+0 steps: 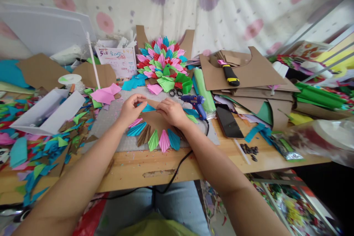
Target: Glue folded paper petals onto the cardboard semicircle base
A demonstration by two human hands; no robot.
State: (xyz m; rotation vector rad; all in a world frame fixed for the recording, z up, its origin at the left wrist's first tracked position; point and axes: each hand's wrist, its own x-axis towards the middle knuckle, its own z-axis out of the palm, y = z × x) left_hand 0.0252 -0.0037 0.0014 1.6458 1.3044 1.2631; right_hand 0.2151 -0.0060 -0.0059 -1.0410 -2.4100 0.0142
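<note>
Over the far edge of a round brown cardboard piece (157, 121), both my hands are closed on a small strip of brown paper (152, 104). My left hand (132, 110) pinches its left end, close to a blue pleated paper (149, 108). My right hand (173, 111) bends its fingers over the right end and covers part of the cardboard. Pleated paper fans ring the near edge: a green fan (153, 140), a pink fan (164, 141), a blue fan (174, 140) and a brown fan (144, 135). A grey mat (124, 142) lies underneath.
A blue glue gun (195, 102) stands right of my right hand, its black cord (181, 162) hanging over the table edge. Behind stands a colourful paper peacock (163, 59). Phone (229, 121), cutter (231, 75) and cardboard stack (249, 94) are right; white box (45, 114) and scraps left.
</note>
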